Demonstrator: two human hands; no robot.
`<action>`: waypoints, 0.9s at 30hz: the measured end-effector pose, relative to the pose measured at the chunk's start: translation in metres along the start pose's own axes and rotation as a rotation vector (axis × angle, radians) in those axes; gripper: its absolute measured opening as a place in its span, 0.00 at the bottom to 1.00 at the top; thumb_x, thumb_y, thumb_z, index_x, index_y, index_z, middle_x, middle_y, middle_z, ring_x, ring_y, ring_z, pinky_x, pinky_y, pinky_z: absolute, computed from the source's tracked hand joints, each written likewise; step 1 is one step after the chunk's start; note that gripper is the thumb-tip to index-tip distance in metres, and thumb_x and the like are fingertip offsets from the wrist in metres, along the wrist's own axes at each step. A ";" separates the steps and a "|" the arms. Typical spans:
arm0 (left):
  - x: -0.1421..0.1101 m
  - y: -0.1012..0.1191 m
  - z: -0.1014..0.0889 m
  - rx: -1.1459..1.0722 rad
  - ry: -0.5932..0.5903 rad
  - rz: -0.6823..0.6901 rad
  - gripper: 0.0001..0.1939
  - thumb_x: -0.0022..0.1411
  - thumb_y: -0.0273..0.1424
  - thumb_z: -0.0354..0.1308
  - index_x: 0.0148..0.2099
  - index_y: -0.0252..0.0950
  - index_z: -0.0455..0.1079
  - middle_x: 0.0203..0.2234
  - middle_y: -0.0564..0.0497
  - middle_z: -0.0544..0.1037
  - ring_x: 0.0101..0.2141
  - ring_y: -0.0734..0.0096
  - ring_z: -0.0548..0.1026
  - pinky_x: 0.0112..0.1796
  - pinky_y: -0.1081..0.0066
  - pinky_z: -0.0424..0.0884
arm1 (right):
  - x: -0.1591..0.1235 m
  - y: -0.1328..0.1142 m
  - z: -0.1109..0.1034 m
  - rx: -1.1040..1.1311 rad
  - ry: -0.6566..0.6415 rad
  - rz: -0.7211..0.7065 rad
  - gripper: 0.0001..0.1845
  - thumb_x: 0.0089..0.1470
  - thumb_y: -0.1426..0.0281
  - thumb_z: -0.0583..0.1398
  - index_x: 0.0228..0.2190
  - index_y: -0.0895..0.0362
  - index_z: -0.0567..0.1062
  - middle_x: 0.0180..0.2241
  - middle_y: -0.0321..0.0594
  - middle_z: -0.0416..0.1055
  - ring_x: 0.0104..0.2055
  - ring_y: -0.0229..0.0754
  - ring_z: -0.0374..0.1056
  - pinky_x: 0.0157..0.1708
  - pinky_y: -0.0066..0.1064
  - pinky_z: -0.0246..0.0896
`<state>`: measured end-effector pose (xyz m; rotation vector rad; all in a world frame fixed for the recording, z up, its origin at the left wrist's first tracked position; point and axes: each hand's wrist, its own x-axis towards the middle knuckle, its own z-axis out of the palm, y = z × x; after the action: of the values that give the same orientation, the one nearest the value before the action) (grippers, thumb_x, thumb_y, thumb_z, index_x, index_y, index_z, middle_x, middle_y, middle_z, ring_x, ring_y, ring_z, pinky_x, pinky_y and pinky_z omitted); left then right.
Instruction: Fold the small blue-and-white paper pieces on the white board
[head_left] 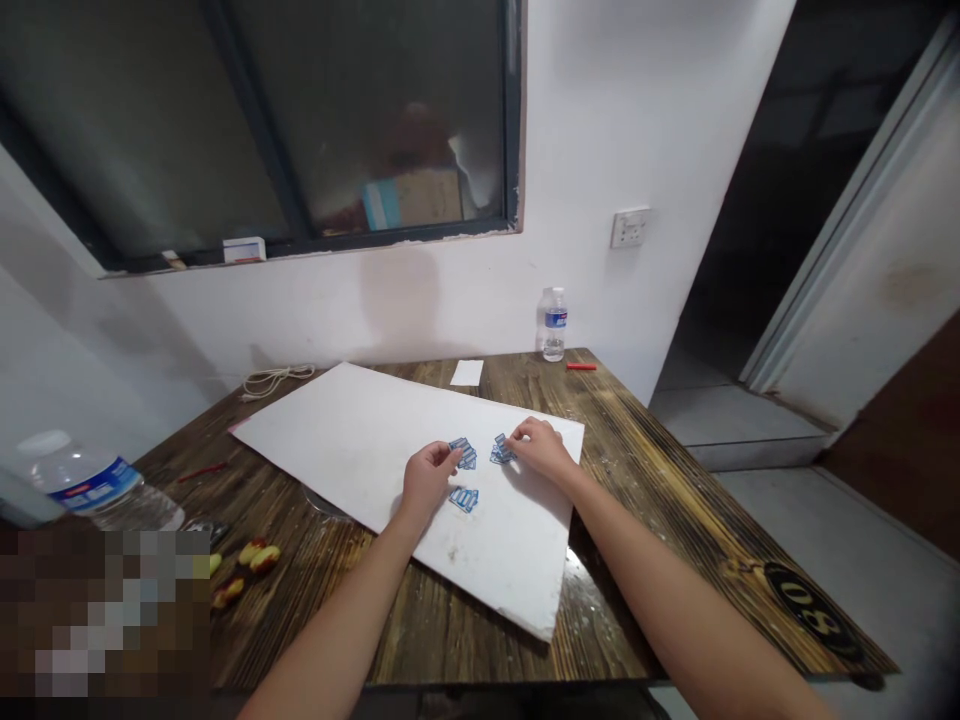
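Observation:
On a white board (315, 420) are small blue-and-white cards, too small for their print to be read. My left hand (429, 480) pinches a fanned bunch of cards (466, 455) between thumb and fingers. To its right, my right hand (538, 445) has thumb and forefinger closed on a card (500, 441) at the edge of another small pile. Whether that card is lifted off the pile I cannot tell. A third group of cards (464, 498) lies spread on the board, just below the left bunch and touched by neither hand.
The board rests on a dark wooden table (300, 590). A small bottle (554, 330), a red stick-like object (581, 366) and white paper (468, 373) sit at the back. A cable (274, 380) lies back left; a large bottle (97, 480) and jujube-like fruit (259, 556) are at left.

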<state>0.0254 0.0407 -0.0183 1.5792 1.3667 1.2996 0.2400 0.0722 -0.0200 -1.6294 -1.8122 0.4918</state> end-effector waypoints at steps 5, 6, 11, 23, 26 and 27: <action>-0.001 0.004 0.001 -0.005 0.003 -0.026 0.15 0.51 0.41 0.61 0.25 0.35 0.66 0.16 0.56 0.67 0.21 0.75 0.65 0.25 0.74 0.60 | -0.002 0.002 0.003 -0.133 -0.031 -0.011 0.10 0.50 0.64 0.61 0.23 0.55 0.77 0.38 0.41 0.72 0.44 0.47 0.60 0.40 0.35 0.47; -0.002 0.005 0.001 -0.009 0.006 -0.028 0.15 0.51 0.42 0.61 0.25 0.35 0.66 0.16 0.56 0.68 0.21 0.75 0.65 0.25 0.75 0.60 | -0.002 0.003 0.003 -0.155 -0.027 -0.018 0.10 0.50 0.64 0.61 0.23 0.55 0.77 0.37 0.41 0.72 0.44 0.47 0.60 0.39 0.35 0.46; -0.003 0.008 0.001 -0.022 0.012 -0.030 0.16 0.50 0.42 0.61 0.24 0.35 0.65 0.16 0.56 0.67 0.21 0.75 0.65 0.25 0.75 0.60 | -0.002 0.009 0.007 -0.162 0.021 -0.066 0.08 0.47 0.65 0.64 0.22 0.56 0.77 0.35 0.44 0.70 0.41 0.48 0.58 0.39 0.37 0.46; -0.002 0.004 0.000 0.004 -0.004 -0.005 0.16 0.52 0.42 0.61 0.25 0.35 0.66 0.17 0.56 0.68 0.21 0.75 0.66 0.25 0.75 0.61 | -0.001 0.002 0.007 0.117 0.160 -0.141 0.12 0.49 0.66 0.65 0.19 0.56 0.73 0.31 0.41 0.70 0.40 0.46 0.60 0.42 0.38 0.48; -0.002 0.002 0.000 0.004 -0.035 -0.002 0.15 0.52 0.42 0.61 0.25 0.35 0.66 0.17 0.56 0.68 0.22 0.75 0.66 0.26 0.75 0.62 | -0.002 -0.005 0.008 0.235 0.094 -0.258 0.11 0.50 0.63 0.65 0.22 0.54 0.74 0.31 0.39 0.70 0.40 0.45 0.62 0.41 0.35 0.51; -0.001 0.002 0.000 0.003 -0.044 0.001 0.15 0.52 0.42 0.62 0.25 0.35 0.67 0.18 0.56 0.69 0.22 0.75 0.67 0.26 0.75 0.62 | -0.003 -0.007 0.010 0.268 0.064 -0.305 0.10 0.50 0.63 0.65 0.23 0.54 0.74 0.31 0.38 0.70 0.40 0.44 0.62 0.41 0.34 0.52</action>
<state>0.0259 0.0389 -0.0172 1.6016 1.3421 1.2562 0.2286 0.0697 -0.0232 -1.1527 -1.8178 0.5120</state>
